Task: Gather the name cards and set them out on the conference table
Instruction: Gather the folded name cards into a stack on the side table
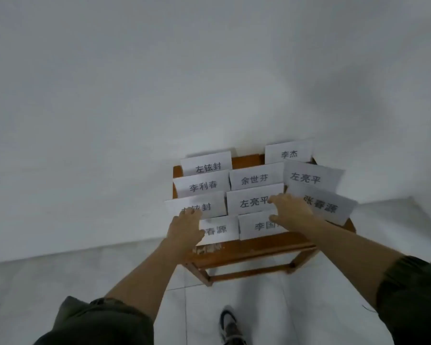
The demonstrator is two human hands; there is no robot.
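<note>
Several white folded name cards with black Chinese characters stand in rows on a small wooden stool [259, 247] against the wall. My left hand [187, 227] hovers over the left cards, fingertips at the lower edge of one card [197, 205] and covering part of the front left card [217, 230]. My right hand [291, 212] reaches over the middle, fingers spread, between a centre card [251, 201], the front card [259, 224] and a tilted card [324, 205] on the right. Neither hand grips a card.
The stool stands close to a white wall [159, 83] on a light tiled floor [110, 270]. A chipped patch [207, 249] marks the stool's front edge. My shoe [230, 324] is on the floor below the stool.
</note>
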